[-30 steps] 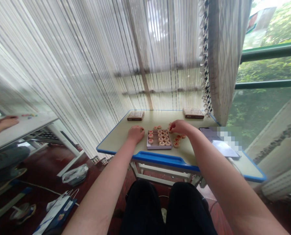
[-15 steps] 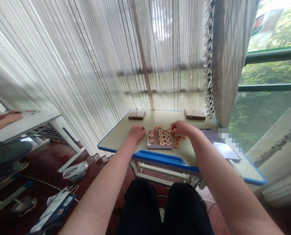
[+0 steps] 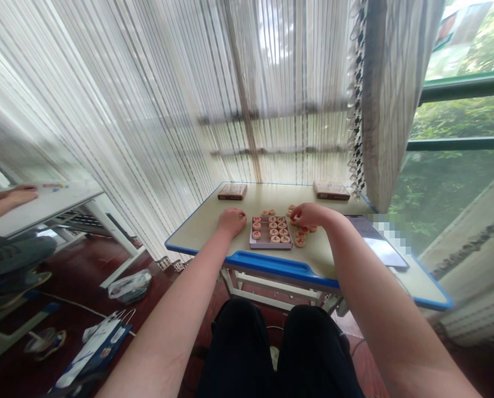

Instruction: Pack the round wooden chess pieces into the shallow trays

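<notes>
A shallow open box (image 3: 270,245) sits on the desk, with round wooden Chinese chess pieces (image 3: 275,232) standing in columns at its left and right sides. The strip between those columns shows bare box floor. Just left of the box, my left hand (image 3: 232,222) rests on the desk with curled fingers; whether anything is in them is hidden. My right hand (image 3: 310,214) is at the box's right side, fingertips pinched down on a Chinese chess piece among the loose ones. Other loose pieces (image 3: 300,242) lie below that hand, and a few more (image 3: 268,212) lie behind the box.
Two flat brown boxes (image 3: 232,192) (image 3: 332,190) lie along the desk's back edge. A tablet-like device (image 3: 381,249) lies at the right. A blue trough (image 3: 271,264) lines the front edge. Another person's hands (image 3: 22,194) rest on a table at the left; bags (image 3: 129,286) are on the floor.
The view has shifted slightly. Both hands keep nearly the same places, and the pieces in the box look unchanged.
</notes>
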`<state>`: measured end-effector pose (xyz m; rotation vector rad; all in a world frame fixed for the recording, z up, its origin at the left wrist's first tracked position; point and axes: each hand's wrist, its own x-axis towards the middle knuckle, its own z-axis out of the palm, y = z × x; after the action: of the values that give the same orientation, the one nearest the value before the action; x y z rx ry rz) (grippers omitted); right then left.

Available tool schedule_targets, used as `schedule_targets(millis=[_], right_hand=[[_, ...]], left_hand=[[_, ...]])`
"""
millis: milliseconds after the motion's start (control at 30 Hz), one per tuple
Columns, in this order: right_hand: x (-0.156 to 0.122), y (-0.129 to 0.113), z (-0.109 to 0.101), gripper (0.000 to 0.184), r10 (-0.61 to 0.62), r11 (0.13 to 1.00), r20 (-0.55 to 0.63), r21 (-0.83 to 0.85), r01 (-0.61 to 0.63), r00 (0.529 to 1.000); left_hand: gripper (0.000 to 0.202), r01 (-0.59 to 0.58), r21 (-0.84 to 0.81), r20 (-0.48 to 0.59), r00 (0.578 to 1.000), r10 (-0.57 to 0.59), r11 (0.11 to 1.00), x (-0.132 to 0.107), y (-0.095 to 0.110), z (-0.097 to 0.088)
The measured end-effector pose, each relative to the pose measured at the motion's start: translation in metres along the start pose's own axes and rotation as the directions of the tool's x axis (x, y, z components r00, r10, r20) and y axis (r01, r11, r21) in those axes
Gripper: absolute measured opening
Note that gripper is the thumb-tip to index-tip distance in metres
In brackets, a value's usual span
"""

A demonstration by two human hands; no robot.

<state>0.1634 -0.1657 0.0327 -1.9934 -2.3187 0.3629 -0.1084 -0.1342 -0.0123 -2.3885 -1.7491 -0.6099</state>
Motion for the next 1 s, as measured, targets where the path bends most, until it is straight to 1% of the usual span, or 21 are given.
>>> schedule_targets(millis=[67,100,167,267,333,400,467,500,567,600,700,767,833,1000], right_hand=[[-0.004,-0.004,-0.002,0.032,0.018,0.999,0.004,-0.044,-0.018,1.0],[-0.005,-0.006,-0.003,0.03,0.03,0.998,0.005,-0.052,-0.03,1.0],[-0.005,-0.008,-0.004,0.033,0.052,0.998,-0.001,-0.043,-0.052,0.999],[-0.004,-0.006,-0.003,0.037,0.054,0.998,-0.004,-0.022,-0.054,0.999],[-0.004,-0.004,-0.004,0.033,0.052,0.998,-0.008,-0.035,-0.052,0.999],[-0.003,-0.006,-0.004,0.027,0.041,0.998,-0.061,-0.054,-0.045,0.997],[-0.005,-0.016,-0.003,0.025,-0.012,0.999,-0.174,-0.041,0.005,0.985],[-0.006,-0.025,-0.002,0.025,-0.065,0.998,-0.235,-0.027,0.06,0.97],[-0.011,-0.045,0.005,0.025,-0.202,0.976,-0.327,0.006,0.216,0.923],[-0.013,-0.057,0.009,0.025,-0.288,0.952,-0.331,0.005,0.306,0.899],[-0.021,-0.085,0.022,0.026,-0.436,0.894,-0.317,-0.048,0.445,0.842],[-0.024,-0.095,0.028,0.025,-0.482,0.872,-0.327,-0.094,0.48,0.813],[-0.025,-0.099,0.031,0.025,-0.505,0.861,-0.34,-0.129,0.493,0.793],[-0.025,-0.099,0.032,0.023,-0.529,0.848,-0.332,-0.164,0.504,0.781]], left_hand=[[0.027,-0.003,0.006,-0.003,1.0,0.003,1.0,0.0,0.0,0.0],[0.027,-0.004,0.009,-0.004,1.0,0.004,1.0,0.0,0.0,0.0],[0.027,-0.005,0.012,-0.005,1.0,0.005,1.0,0.001,-0.001,0.001],[0.028,-0.002,0.008,0.005,1.0,0.002,1.0,0.001,-0.001,0.001],[0.029,0.011,0.005,0.016,1.0,-0.011,1.0,0.001,-0.001,0.001],[0.029,0.021,0.004,0.025,0.999,-0.021,1.0,0.001,-0.001,0.002],[0.029,0.02,0.003,0.024,0.999,-0.02,1.0,0.002,-0.001,0.002],[0.029,0.016,0.003,0.02,1.0,-0.016,1.0,0.002,-0.001,0.002],[0.027,0.007,0.005,0.004,1.0,-0.007,1.0,0.003,-0.001,0.004],[0.027,0.002,0.007,-0.005,1.0,-0.002,1.0,0.003,-0.001,0.004],[0.027,-0.002,0.01,-0.022,1.0,0.002,1.0,0.004,-0.002,0.004],[0.027,0.0,0.007,-0.019,1.0,0.0,1.0,0.004,-0.001,0.004],[0.026,0.005,0.004,-0.009,1.0,-0.005,1.0,0.004,-0.001,0.003],[0.026,0.015,-0.003,-0.005,1.0,-0.015,1.0,0.005,-0.001,0.003]])
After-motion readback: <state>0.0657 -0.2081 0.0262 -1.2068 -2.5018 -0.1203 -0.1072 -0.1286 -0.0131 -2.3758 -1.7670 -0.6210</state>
